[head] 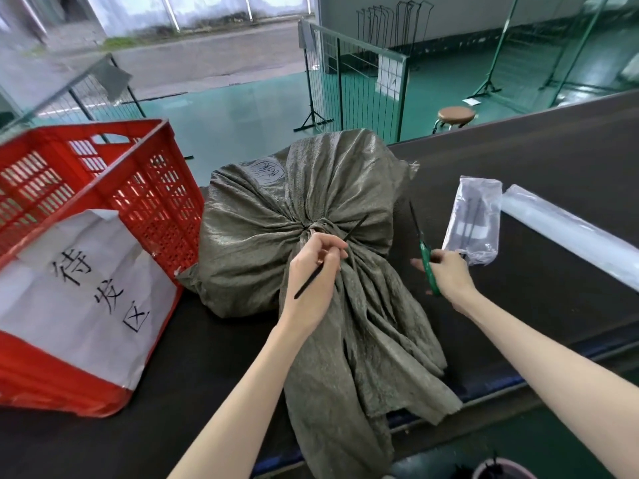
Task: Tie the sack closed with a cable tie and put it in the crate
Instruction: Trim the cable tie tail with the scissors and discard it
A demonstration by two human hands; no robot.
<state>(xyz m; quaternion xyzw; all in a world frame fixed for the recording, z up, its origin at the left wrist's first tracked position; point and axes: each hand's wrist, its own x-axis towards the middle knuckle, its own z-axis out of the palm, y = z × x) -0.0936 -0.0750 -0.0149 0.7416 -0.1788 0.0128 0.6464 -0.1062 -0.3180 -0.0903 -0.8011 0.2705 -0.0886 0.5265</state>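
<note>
Under left hand (313,271), cable tie (330,254), sack (276,219)

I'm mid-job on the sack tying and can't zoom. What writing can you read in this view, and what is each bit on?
"待发区": handwritten in black on the white paper sheet fixed to the front of the red crate.
Handwritten characters inside a circled patch on top of the grey-green sack: too distorted to read.
White notice hanging on the green wire fence: too small and blurred to read.

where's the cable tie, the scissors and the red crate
cable tie (313,278): head view, on the black strip crossing the left hand's back
scissors (428,267): head view, on the green handle in the right hand
red crate (148,188): head view, on its lattice side wall
</note>
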